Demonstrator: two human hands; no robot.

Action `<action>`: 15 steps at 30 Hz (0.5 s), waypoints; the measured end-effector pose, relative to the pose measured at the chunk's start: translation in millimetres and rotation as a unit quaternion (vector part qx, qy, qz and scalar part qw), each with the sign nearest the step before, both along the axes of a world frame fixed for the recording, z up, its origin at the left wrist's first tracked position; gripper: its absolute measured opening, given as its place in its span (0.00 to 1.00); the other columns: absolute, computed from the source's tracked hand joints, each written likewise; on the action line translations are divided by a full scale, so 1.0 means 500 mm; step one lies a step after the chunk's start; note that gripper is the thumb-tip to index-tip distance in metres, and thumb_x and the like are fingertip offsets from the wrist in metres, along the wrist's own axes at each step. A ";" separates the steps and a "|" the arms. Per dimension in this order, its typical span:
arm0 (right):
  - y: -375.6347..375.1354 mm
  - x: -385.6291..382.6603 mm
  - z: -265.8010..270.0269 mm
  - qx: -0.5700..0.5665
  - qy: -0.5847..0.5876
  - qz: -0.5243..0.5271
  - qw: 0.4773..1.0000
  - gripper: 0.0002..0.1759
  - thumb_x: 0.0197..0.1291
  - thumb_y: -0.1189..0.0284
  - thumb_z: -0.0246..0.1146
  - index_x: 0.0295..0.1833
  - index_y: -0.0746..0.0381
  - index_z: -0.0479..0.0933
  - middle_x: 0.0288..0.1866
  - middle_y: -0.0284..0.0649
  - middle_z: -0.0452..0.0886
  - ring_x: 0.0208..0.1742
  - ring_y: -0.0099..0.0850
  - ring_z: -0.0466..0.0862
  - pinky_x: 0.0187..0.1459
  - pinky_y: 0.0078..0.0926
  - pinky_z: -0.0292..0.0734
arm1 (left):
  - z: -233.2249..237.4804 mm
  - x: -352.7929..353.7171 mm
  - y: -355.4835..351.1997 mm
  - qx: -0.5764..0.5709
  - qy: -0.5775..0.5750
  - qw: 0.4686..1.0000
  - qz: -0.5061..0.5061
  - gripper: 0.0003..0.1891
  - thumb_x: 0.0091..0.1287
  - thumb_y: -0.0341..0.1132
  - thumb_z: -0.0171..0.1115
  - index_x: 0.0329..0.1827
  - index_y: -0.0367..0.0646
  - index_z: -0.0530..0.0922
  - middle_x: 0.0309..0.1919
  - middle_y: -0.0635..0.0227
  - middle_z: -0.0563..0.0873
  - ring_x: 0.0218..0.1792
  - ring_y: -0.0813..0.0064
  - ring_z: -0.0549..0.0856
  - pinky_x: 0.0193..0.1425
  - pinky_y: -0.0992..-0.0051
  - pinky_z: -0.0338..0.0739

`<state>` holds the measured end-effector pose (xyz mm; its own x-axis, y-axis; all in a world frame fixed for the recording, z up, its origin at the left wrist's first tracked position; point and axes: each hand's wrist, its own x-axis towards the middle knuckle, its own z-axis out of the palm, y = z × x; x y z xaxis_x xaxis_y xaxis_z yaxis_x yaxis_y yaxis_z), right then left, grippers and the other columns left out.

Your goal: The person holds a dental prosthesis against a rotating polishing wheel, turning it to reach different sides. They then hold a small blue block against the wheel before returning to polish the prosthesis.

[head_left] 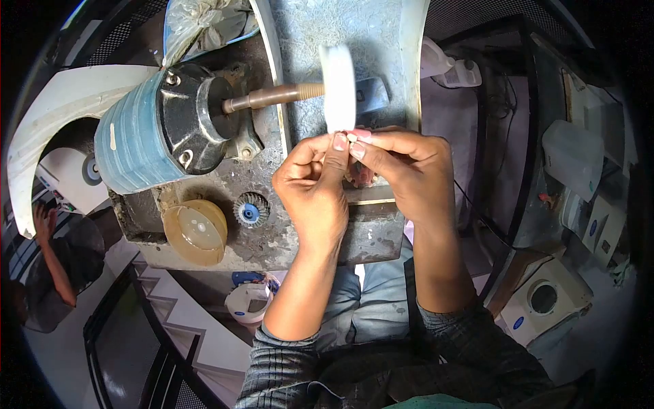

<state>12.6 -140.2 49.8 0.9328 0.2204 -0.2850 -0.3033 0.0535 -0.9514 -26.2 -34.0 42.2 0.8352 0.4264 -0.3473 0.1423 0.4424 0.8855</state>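
My left hand (315, 178) and my right hand (409, 167) meet at the fingertips, both closed in a pinch. Between them is a small whitish piece (351, 138), mostly covered by the fingers and too small to name. It sits right at the lower edge of a white buffing wheel (339, 88), which looks blurred. The wheel is mounted on the tapered brown spindle (283, 95) of a blue and black motor (163, 126). Behind my hands, a reddish-pink object (361, 178) shows only in part.
A pale tray or hood (313, 27) surrounds the wheel, with a blue block (371, 95) inside. A yellowish bowl (195, 232) and a round bristle brush (251, 210) rest on the worn bench (272, 238). Another person's arm (54, 252) appears at far left.
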 end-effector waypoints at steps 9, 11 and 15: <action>-0.001 0.000 -0.002 0.004 0.017 0.004 1.000 0.08 0.56 0.79 0.65 0.42 0.70 0.82 0.24 0.34 0.81 0.23 0.14 0.73 0.22 0.12 0.65 | -0.002 -0.001 0.001 0.012 0.004 1.000 0.009 0.06 0.65 0.27 0.60 0.37 0.32 0.81 0.26 0.67 0.84 0.24 0.84 0.80 0.25 0.86 0.68; -0.001 -0.002 -0.004 0.007 0.013 0.006 1.000 0.08 0.56 0.79 0.65 0.42 0.70 0.82 0.24 0.33 0.81 0.23 0.13 0.73 0.22 0.12 0.65 | -0.001 -0.001 0.002 0.016 0.009 1.000 0.004 0.05 0.65 0.26 0.59 0.37 0.32 0.81 0.28 0.66 0.85 0.25 0.84 0.80 0.27 0.86 0.70; 0.000 -0.015 -0.016 0.005 -0.013 -0.016 1.000 0.09 0.55 0.80 0.66 0.42 0.69 0.82 0.26 0.34 0.82 0.24 0.13 0.73 0.23 0.11 0.64 | 0.011 0.001 -0.001 0.004 -0.001 1.000 0.010 0.05 0.65 0.25 0.59 0.38 0.32 0.81 0.30 0.64 0.86 0.27 0.83 0.81 0.29 0.86 0.72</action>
<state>5.3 -140.1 41.6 0.9468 0.1921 -0.2581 -0.2760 0.0723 -0.9584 -25.7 -34.3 47.8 0.8274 0.4458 -0.3416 0.1310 0.4383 0.8892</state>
